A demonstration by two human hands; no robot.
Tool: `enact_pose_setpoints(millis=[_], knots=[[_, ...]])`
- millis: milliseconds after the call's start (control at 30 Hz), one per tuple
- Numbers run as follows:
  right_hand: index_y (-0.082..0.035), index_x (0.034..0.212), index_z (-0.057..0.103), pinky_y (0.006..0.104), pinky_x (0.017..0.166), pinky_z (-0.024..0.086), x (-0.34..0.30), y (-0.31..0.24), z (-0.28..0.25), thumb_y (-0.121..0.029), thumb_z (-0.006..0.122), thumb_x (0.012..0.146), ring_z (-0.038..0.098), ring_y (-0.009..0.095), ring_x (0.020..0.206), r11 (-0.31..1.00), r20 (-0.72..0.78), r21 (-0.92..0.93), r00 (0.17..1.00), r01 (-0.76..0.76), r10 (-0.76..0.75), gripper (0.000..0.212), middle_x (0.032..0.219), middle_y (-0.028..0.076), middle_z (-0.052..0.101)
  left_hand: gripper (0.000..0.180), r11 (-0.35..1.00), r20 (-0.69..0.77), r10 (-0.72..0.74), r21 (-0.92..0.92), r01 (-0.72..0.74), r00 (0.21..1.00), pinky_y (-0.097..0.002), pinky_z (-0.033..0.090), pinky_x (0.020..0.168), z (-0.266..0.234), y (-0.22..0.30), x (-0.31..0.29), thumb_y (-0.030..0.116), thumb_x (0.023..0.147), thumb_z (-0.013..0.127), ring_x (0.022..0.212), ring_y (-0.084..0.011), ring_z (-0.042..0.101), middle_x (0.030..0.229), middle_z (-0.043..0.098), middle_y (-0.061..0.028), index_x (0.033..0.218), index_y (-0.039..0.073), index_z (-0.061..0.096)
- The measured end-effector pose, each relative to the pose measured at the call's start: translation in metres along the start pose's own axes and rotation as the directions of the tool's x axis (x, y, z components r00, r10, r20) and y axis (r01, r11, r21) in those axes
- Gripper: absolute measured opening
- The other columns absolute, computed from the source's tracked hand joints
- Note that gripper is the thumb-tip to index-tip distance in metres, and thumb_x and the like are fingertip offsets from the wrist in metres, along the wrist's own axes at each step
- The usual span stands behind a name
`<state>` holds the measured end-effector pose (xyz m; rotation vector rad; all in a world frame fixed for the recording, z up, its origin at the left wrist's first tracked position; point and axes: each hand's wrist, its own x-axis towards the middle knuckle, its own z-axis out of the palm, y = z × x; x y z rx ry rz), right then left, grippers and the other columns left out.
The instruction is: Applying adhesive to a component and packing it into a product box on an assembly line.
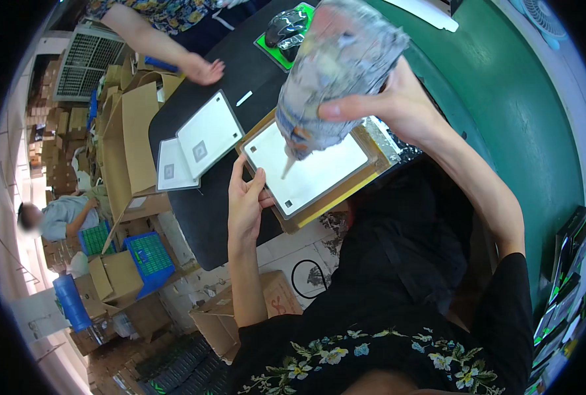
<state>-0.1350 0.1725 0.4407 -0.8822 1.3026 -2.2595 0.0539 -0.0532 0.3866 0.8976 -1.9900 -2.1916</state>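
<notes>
My right hand (398,108) is wrapped round a large squeeze bottle (345,72), covered in crumpled, smeared film. The bottle is tipped nozzle down, and its narrow tip is over a white rectangular panel (332,168) with rounded corners and small dark squares near its corners. I cannot tell whether the tip touches the surface. My left hand (245,204) grips the panel's left edge, thumb on top. Beneath the panel lies a brown board (345,196) with a yellowish edge. To the left, a white panel (217,125) overlaps another white panel (174,174) on the black tabletop (207,230).
Across the table, a co-worker's open hand (202,68) reaches in. Black glossy objects (286,29) rest on a green-edged card. A small white strip (244,99) lies near the panels. An open cardboard box (138,138) stands left, and a green surface (503,131) curves along the right.
</notes>
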Motion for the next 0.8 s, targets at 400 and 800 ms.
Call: enact_pose_setpoints(millis=[400, 800], knots=[[0.003, 0.114, 0.066, 0.0326, 0.094, 0.05, 0.03, 0.043, -0.003, -0.006, 0.083, 0.073, 0.067, 0.017, 0.098, 0.982, -0.122, -0.14, 0.987, -0.124, 0.107, 0.046, 0.108, 0.011, 0.071, 0.042, 0.994, -0.109, -0.061, -0.097, 0.051, 0.992, -0.0215, 0.055, 0.055, 0.013, 0.006, 0.0, 0.016, 0.106, 0.043, 0.066, -0.0107, 0.067, 0.095, 0.067, -0.0108, 0.146, 0.007, 0.032], [-0.006, 0.129, 0.06, 0.0411, 0.105, 0.045, 0.026, 0.026, -0.048, -0.015, 0.082, 0.079, 0.064, 0.027, 0.112, 0.972, -0.049, -0.204, 0.993, -0.116, 0.108, 0.055, 0.119, 0.012, 0.068, 0.048, 0.99, 0.023, 0.014, -0.142, -0.01, 1.0, -0.0154, 0.046, 0.049, -0.009, -0.008, 0.001, 0.016, 0.106, 0.044, 0.064, -0.0033, 0.061, 0.093, 0.065, -0.006, 0.15, 0.008, 0.03]])
